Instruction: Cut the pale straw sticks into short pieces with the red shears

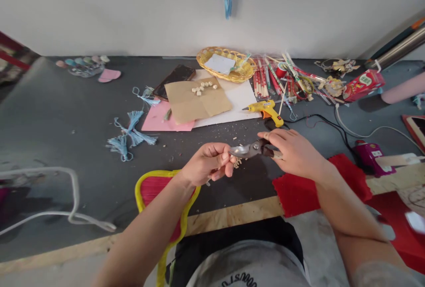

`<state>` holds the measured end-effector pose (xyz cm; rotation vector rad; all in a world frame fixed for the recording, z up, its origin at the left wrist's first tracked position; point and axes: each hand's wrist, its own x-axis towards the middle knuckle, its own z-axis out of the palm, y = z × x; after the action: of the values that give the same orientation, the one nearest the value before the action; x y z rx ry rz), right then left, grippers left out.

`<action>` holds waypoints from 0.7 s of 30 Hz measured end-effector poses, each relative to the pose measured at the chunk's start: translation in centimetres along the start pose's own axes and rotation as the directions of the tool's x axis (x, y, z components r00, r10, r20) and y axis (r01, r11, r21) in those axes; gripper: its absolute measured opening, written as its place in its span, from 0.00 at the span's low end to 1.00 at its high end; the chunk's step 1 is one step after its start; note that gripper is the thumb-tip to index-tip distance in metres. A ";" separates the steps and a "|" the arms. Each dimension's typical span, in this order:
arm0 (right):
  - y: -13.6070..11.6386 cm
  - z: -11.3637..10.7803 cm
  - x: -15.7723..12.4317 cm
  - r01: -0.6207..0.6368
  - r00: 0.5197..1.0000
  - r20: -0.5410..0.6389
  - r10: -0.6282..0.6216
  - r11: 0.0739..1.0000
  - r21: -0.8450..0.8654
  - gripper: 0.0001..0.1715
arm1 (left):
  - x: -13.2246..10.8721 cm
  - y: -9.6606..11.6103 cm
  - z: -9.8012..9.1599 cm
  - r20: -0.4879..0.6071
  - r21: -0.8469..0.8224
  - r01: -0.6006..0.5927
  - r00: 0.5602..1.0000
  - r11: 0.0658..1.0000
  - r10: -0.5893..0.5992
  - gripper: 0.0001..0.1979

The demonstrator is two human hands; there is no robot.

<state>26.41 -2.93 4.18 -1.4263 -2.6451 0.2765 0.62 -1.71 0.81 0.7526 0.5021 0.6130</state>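
My right hand (292, 150) is wrapped round the dark handles of a pair of pruning shears (254, 148), whose metal blades point left. At the blade tips, my left hand (212, 160) is pinched on something too small to make out. Short pale pieces (237, 162) lie on the grey table just behind my left fingertips. Beyond the hands, a yellow glue gun (267, 110) rests by a white sheet. Several small pale beads (201, 88) sit on a brown paper (195, 105).
A wicker basket (247, 72) and bundled sticks (262, 79) stand at the back. Blue tassels (133, 132) lie left, a yellow-edged red piece (141, 189) under my left forearm, red cloth (295, 194) by my right. Cables (341, 121) cross the right side.
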 end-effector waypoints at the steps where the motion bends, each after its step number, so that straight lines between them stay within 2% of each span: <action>1: 0.3 -0.5 -0.6 0.007 1.000 0.017 -0.007 1.000 -0.004 0.28 | 0.0 -0.1 0.2 0.015 0.022 0.004 1.000 1.000 -0.004 0.12; 4: 1.6 -1.4 -3.0 0.001 0.998 0.069 0.000 1.000 -0.016 0.32 | -0.3 0.2 0.6 0.030 0.034 -0.043 0.999 0.998 0.042 0.13; 7: 3.9 -0.7 -5.6 -0.153 0.986 0.052 0.160 0.981 -0.122 0.30 | -0.6 0.9 0.5 -0.063 0.092 -0.148 0.986 0.985 0.154 0.12; 9: 5.8 0.3 -7.2 -0.313 0.947 0.009 0.321 0.928 -0.202 0.26 | -0.7 1.3 0.4 -0.134 0.230 -0.177 0.968 0.957 0.212 0.12; 11: 7.7 1.2 -8.5 -0.439 0.892 -0.007 0.453 0.861 -0.258 0.27 | -0.6 1.4 0.4 -0.162 0.361 -0.174 0.956 0.916 0.246 0.12; 13: 9.1 1.7 -9.4 -0.510 0.852 -0.024 0.523 0.818 -0.264 0.31 | -0.4 1.3 0.5 -0.157 0.441 -0.168 0.953 0.882 0.260 0.11; 14: 9.4 1.7 -9.6 -0.519 0.849 -0.043 0.527 0.816 -0.254 0.33 | -0.4 1.2 0.5 -0.157 0.469 -0.163 0.952 0.868 0.263 0.11; 16: 9.1 1.2 -9.5 -0.493 0.870 -0.114 0.480 0.846 -0.200 0.32 | -0.3 1.1 0.7 -0.170 0.525 -0.145 0.948 0.839 0.270 0.11; 18: 7.4 0.4 -8.4 -0.434 0.887 -0.208 0.413 0.898 -0.067 0.25 | -0.3 1.0 0.8 -0.182 0.598 -0.124 0.941 0.792 0.285 0.10; 20: 4.4 -0.2 -6.5 -0.360 0.878 -0.254 0.406 0.909 0.208 0.17 | -0.2 0.9 1.0 -0.178 0.682 -0.104 0.937 0.724 0.301 0.10; 21: 2.7 -0.3 -5.2 -0.309 0.889 -0.217 0.404 0.877 0.368 0.16 | -0.2 0.9 1.0 -0.168 0.719 -0.096 0.937 0.688 0.306 0.10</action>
<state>31.51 -5.83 3.74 -1.6849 -1.9809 0.4753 0.80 -1.83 2.15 1.4870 0.9517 0.7460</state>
